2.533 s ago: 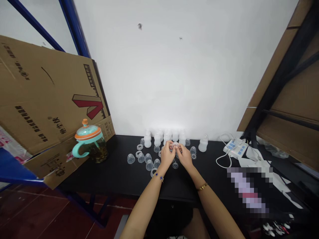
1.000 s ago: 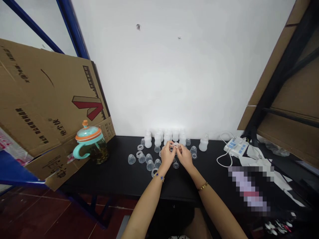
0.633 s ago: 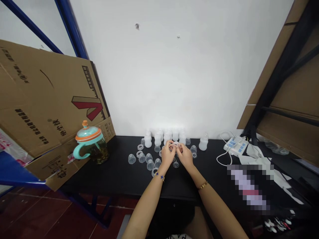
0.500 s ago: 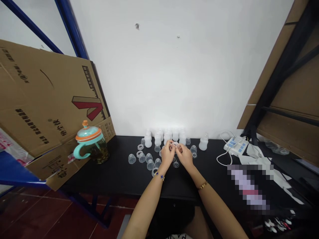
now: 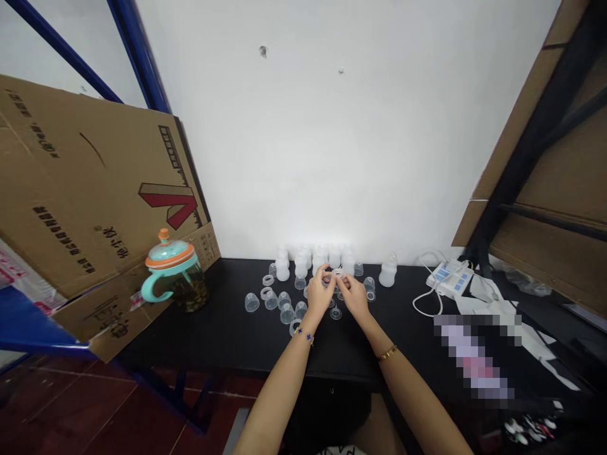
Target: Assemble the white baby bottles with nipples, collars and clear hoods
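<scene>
My left hand (image 5: 319, 294) and my right hand (image 5: 353, 296) meet over the black table (image 5: 227, 332), fingers pinched on one small white plastic ring (image 5: 337, 273) held between them. Just beyond the hands stands a row of small white bottles (image 5: 303, 260) against the wall, and one more bottle (image 5: 387, 273) stands to the right. Clear plastic caps (image 5: 286, 312) and white rings (image 5: 268, 280) lie scattered to the left of my left hand. A clear nipple piece (image 5: 336, 313) sits under my right hand.
A teal and orange lidded mug (image 5: 174, 272) stands at the table's left end against a tilted cardboard box (image 5: 85, 196). A white power strip with cable (image 5: 448, 278) and white papers (image 5: 493, 303) lie at right. Blue rack posts (image 5: 137, 57) rise at left.
Both hands stay together on the ring, with only small finger shifts. The view has drifted slightly.
</scene>
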Demonstrator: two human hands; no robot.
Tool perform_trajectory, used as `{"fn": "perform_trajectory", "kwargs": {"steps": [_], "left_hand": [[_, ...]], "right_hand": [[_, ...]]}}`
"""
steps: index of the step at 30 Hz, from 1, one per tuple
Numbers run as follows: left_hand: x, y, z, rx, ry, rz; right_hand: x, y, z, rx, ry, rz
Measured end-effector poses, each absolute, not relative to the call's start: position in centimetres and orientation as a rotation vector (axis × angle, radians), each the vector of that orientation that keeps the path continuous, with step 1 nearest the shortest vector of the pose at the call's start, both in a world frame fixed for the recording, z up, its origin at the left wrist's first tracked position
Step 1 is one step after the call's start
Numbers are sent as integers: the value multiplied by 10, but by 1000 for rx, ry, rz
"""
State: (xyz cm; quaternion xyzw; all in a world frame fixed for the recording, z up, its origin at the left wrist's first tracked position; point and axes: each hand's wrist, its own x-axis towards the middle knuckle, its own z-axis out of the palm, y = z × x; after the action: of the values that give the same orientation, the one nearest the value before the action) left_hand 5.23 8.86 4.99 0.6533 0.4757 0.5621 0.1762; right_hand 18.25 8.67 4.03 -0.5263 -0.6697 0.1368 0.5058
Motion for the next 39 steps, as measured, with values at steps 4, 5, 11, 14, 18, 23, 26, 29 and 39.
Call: {"fn": "perform_trajectory", "kwargs": {"steps": [4, 5, 11, 14, 18, 23, 26, 29, 39], "left_hand": [[53, 91, 51, 1690, 1253, 1601], [53, 91, 51, 1688, 1267, 1603], [53, 91, 50, 1728, 1335, 1626], [53, 92, 50, 1722, 1291, 1619], [52, 92, 51, 1717, 1286, 1570], [53, 93, 49, 1719, 1242, 1587], [53, 93, 48, 1726, 1225, 1606], [52, 92, 50, 1711, 1223, 1602], [53, 96, 46, 1676, 1139, 1617]], "right_hand": [[182, 86, 41, -1245, -1636, 334], [182, 86, 42, -1251, -1647, 317], [184, 85, 44, -1270, -1650, 292], [184, 86, 43, -1260, -1646, 314], [185, 87, 41, -1270, -1656, 317], [184, 87, 40, -1274, -1664, 282], [184, 87, 39, -1268, -1665, 279], [184, 87, 39, -1258, -1659, 281], [184, 86, 40, -1257, -1666, 245]]}}
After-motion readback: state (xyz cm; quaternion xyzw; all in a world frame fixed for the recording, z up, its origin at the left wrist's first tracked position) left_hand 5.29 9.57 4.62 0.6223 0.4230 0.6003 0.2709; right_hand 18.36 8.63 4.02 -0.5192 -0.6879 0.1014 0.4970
